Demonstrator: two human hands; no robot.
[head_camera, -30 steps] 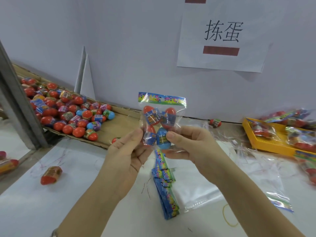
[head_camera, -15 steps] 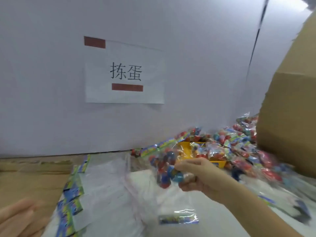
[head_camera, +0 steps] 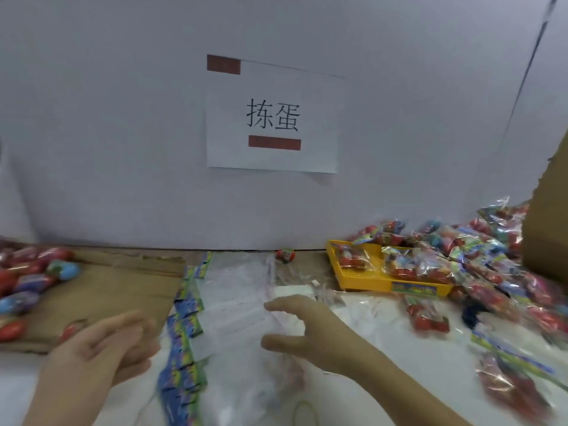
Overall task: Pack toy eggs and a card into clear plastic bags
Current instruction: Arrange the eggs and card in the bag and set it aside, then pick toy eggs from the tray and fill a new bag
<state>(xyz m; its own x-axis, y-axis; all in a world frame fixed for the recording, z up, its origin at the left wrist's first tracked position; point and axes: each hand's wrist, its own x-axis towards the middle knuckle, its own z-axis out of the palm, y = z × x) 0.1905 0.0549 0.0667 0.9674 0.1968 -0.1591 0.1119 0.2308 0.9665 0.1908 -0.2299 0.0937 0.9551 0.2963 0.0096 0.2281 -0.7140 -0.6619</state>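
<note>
Your left hand [head_camera: 101, 348] is flat and loose, and there is nothing in it. It hovers by the edge of the brown cardboard [head_camera: 123, 287]. Your right hand [head_camera: 304, 333] has its fingers spread wide and a little bent. It holds nothing too. It is over the pile of empty clear bags [head_camera: 236, 302]. The picture is blurry, so I cannot tell if it touches the top bag.

The loose toy eggs [head_camera: 27, 284] lie on the cardboard, far to your left. One egg [head_camera: 285, 256] sits alone by the wall. The bright cards [head_camera: 184, 330] run down the left side of the bag pile. The full bags [head_camera: 461, 259] are heaped in and around the yellow tray [head_camera: 365, 279] on your right.

I think you need a new bag next. The bags look thin and slippery, and they may stick together. You could grab two at once, or push the whole pile crooked. The eggs are round, so if your left hand bumps them, they may roll off the cardboard.
</note>
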